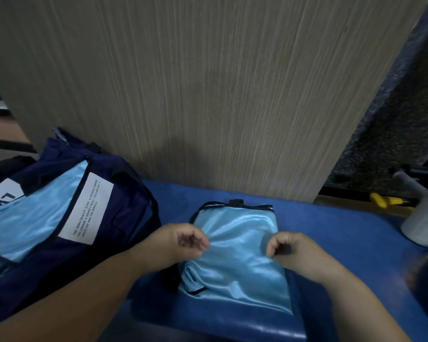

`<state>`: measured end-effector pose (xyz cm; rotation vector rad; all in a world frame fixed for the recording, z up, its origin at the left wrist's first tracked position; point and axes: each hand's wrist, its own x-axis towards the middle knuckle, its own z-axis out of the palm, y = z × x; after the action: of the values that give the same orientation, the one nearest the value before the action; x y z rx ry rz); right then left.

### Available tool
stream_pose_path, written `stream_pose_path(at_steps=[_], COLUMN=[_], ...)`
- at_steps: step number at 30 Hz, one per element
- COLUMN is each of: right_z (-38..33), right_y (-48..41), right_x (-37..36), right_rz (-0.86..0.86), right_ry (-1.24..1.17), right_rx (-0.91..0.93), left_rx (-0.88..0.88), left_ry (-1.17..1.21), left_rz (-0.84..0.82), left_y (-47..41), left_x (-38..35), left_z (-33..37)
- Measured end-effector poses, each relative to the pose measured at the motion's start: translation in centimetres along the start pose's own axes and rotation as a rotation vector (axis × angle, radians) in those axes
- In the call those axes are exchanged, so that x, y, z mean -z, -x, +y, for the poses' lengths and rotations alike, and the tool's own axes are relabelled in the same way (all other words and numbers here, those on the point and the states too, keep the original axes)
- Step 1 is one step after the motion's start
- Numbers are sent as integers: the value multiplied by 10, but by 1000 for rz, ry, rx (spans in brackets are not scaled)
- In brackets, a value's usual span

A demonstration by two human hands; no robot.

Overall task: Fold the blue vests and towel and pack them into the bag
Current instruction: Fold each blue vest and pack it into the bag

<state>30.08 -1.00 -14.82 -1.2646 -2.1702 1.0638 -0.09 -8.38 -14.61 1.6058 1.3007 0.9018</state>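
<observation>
Navy fabric bag (124, 193) at far left on the blue worktop (344, 243), mouth open. In the opening lies a packed vest (35, 206), pale blue and shiny with dark trim, next to a white label (87, 208) printed with small text; whether more garments lie beneath it cannot be told. Centre: left hand (183, 240), grip pinched on the left edge of the folded vest (235, 243), fingers curled. This vest lies on the worktop just beside the bag, already reduced to a compact rectangle, dark collar trim at the far end and a loose fold at the near end. Right hand (289, 250), grip likewise pinched on the vest's right edge; the fabric puckers between the two pinches. Behind stands a wood-grain panel (208, 95). Far right: a yellow object (383, 199) and a white container (423, 223), both blurred. Judgement: at least one vest is packed; this one looks nearly folded, with perhaps one more fold or a straight lift into the bag to follow. No towel can be made out, so that part appears outstanding. The slippery cloth may unfold during the transfer.
</observation>
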Motion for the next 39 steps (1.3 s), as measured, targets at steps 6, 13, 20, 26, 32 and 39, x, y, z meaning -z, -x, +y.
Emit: stream_pose_path(at_steps=[6, 13, 20, 26, 32, 39], right_z=[1, -1, 1, -1, 2, -2], right_y=[10, 15, 24, 18, 6, 1], right_x=[9, 7, -4, -6, -10, -18], right_rz=[-292, -466, -309, 4, 218, 235], right_ry=[122, 293, 201, -132, -170, 259], right_rx=[-90, -17, -39, -117, -219, -349], left_rx=[85, 16, 217, 232, 252, 163], left_ry=[-325, -518, -158, -133, -278, -645], left_rz=[-305, -336, -26, 151, 277, 333], left_y=[17, 16, 12, 3, -10, -13], left_x=[7, -4, -9, -13, -14, -19], left_z=[-2, -11, -7, -6, -5, -11])
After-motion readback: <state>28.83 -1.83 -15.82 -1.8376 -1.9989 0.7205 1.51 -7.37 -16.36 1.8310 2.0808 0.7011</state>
